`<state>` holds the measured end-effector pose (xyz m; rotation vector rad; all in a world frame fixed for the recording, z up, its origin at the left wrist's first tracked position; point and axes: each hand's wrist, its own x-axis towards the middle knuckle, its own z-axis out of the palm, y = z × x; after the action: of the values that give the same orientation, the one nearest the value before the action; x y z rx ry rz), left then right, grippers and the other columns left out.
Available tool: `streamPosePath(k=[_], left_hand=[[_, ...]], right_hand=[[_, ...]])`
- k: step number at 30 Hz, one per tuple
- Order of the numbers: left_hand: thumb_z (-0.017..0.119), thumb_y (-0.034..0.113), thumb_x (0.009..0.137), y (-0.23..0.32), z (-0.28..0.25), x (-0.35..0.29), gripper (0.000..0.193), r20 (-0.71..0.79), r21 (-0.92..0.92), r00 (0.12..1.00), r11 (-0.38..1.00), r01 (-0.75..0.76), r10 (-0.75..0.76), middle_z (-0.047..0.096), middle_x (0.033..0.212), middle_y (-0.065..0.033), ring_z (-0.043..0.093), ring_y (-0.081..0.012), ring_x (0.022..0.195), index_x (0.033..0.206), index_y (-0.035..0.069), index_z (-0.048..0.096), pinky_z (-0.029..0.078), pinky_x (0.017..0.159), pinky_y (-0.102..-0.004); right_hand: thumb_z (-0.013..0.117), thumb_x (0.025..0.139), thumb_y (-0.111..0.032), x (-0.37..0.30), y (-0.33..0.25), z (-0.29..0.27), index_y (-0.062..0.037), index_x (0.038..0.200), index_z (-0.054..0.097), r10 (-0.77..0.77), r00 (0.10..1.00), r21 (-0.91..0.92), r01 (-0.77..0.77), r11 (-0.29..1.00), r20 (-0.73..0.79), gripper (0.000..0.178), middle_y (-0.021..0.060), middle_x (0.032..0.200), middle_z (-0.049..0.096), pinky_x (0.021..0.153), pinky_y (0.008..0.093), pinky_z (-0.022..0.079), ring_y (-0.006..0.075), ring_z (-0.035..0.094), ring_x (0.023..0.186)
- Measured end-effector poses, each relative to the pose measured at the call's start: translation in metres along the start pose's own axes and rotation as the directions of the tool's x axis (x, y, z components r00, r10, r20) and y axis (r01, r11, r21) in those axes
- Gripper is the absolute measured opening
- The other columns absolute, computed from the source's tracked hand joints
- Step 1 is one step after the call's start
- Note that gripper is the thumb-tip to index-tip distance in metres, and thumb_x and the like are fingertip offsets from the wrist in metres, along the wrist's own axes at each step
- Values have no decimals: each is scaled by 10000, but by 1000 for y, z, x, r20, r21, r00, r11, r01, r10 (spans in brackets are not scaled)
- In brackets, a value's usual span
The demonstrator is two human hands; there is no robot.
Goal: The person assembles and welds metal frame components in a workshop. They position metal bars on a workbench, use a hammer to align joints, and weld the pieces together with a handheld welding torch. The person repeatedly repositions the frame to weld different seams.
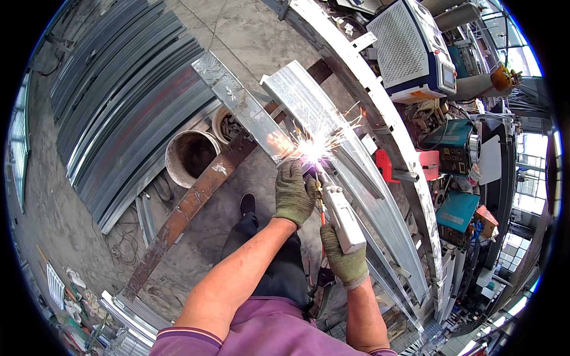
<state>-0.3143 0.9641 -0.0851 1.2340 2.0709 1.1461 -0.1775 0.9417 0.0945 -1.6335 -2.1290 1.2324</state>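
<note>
In my gloved right hand is a white handheld welding torch, its handle gripped from below. The torch's tip points up and left into a bright burst of sparks. The glare hides the joint itself. My left hand, in a dark green glove, is closed at the near end of a galvanized steel profile, just beside the sparks; what its fingertips hold is partly hidden. That profile runs away up and left. To the right lies a wider, long galvanized channel, passing under the torch.
A rusty steel beam crosses below the workpieces. Two buckets stand beside it, near a large stack of steel profiles. On the right, a curved-looking white-edged beam fronts a blue-and-white machine and teal equipment boxes.
</note>
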Motion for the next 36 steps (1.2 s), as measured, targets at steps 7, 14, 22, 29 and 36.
streamPosePath(k=[7, 14, 22, 29, 36], left_hand=[[643, 248, 958, -1, 1, 0, 572, -40, 19, 999, 999, -28, 29, 542, 1410, -304, 513, -479, 1340, 1431, -52, 530, 397, 1179, -554], [639, 252, 964, -3, 2, 1, 580, -31, 5, 999, 1000, -31, 31, 536, 1411, -309, 513, -487, 1337, 1442, -55, 521, 397, 1177, -562], [623, 281, 983, 1, 0, 1, 587, -16, 10, 1000, 1000, -8, 8, 537, 1417, -316, 513, -489, 1338, 1453, -54, 520, 393, 1177, -568], [627, 268, 981, -2, 3, -1, 572, -11, 44, 1000, 999, 14, -14, 544, 1403, -317, 526, -495, 1319, 1449, -44, 523, 406, 1162, -571], [642, 246, 969, -8, 6, -1, 557, 5, 24, 1000, 999, -23, 23, 537, 1398, -316, 525, -501, 1306, 1430, -44, 526, 424, 1146, -570]], right_hand=[[780, 993, -163, 1, -4, 0, 6, 1331, 676, -72, 996, -19, 71, 997, -59, 392, 156, 1124, 745, 880, 389, 576, 275, 726, 1004], [796, 965, -187, 2, 0, 5, -29, 1192, 753, -122, 982, -22, 120, 993, -146, 280, 157, 952, 787, 738, 399, 617, 312, 794, 848], [767, 1020, -160, -7, 8, 3, 11, 1331, 661, -16, 999, 19, 16, 1000, -28, 370, 85, 1050, 712, 827, 351, 559, 185, 673, 933], [759, 1024, -162, -9, 6, 2, 13, 1328, 663, 14, 1000, 14, -13, 1000, -17, 363, 80, 1030, 715, 818, 350, 561, 184, 675, 916], [775, 1004, -178, -10, 4, 3, 1, 1293, 696, -43, 997, 9, 44, 999, -69, 349, 118, 1016, 747, 795, 369, 585, 232, 723, 904]])
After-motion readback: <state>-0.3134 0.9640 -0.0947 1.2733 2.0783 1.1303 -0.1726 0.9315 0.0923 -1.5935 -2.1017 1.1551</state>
